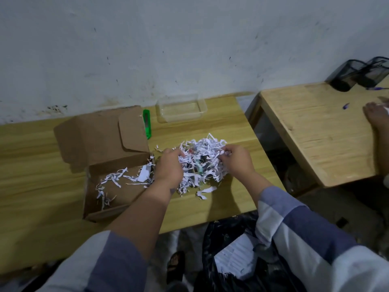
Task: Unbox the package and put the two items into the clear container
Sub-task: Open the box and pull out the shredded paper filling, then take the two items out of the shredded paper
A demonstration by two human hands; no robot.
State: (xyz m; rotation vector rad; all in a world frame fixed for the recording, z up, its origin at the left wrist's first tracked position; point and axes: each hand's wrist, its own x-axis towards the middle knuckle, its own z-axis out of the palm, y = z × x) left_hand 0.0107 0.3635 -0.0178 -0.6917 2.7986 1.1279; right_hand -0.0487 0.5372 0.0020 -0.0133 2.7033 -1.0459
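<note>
Items: buried in the shredded paper [200, 163] heap on the surface [221, 203], right of the opened box [113, 186]; dark and teal bits show between the hands.
Left hand [168, 167]: fingers dug into the heap's left edge.
Right hand [236, 159]: pinching shreds on its right edge.
Clear container [181, 108]: far side, directly beyond the heap, both hands about equally near.
Long axis of items: cannot tell.

plain workroom or home | scuffed white wall [147, 49] | low wooden tables [315, 131] | mesh pen holders [345, 75]

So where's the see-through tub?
The clear container sits at the back of the table by the wall, just right of the green cutter, beyond the shredded paper.
</note>
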